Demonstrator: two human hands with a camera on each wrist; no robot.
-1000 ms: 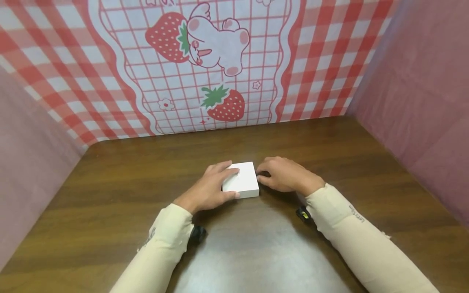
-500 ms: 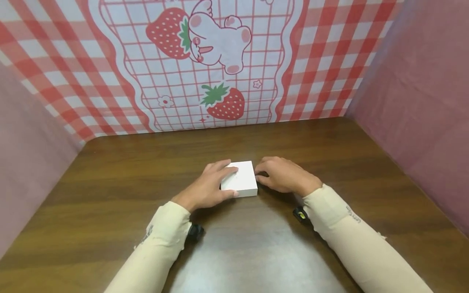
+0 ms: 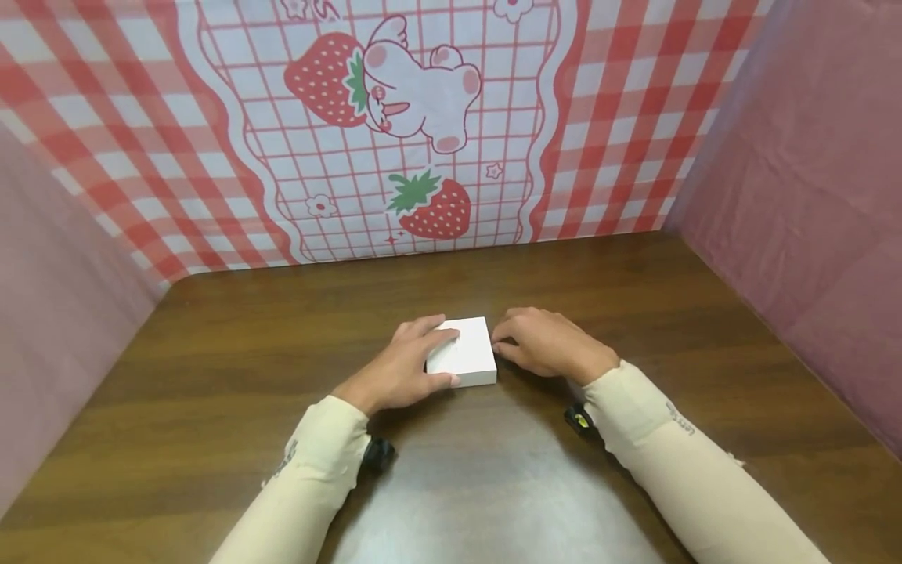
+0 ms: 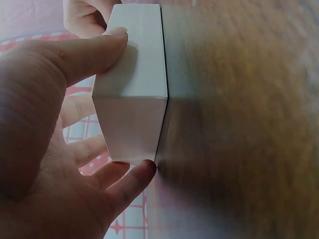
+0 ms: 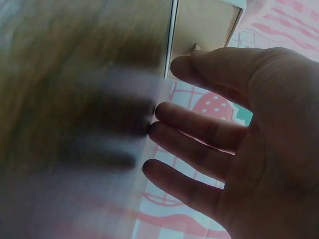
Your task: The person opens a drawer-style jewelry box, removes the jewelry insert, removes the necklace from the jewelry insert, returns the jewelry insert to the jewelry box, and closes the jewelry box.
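Note:
A flat white box [image 3: 463, 352] lies on the wooden table, between both hands. From its left side my left hand [image 3: 398, 364] grips it. The left wrist view shows the thumb [image 4: 112, 50] against one side face and the other fingers spread round the far side and end. At the box's right side face is my right hand [image 3: 546, 341], its thumb [image 5: 184, 67] and forefinger close together there. A small pale pointed bit [image 5: 196, 48] shows beside that thumb; whether it is pinched I cannot tell. The other right fingers [image 5: 194, 122] reach out loosely, their tips near the table.
The brown wooden table [image 3: 211, 376] extends around the box on all sides. Behind it hangs a red-and-white checked cloth [image 3: 620, 117] with strawberry prints. Pink cloth walls [image 3: 810, 180] flank the table. A dark wrist camera [image 3: 377, 454] sits under the left sleeve, and another [image 3: 579, 419] under the right one.
The head view shifts slightly up and down. Both hands and the box keep nearly the same place relative to each other.

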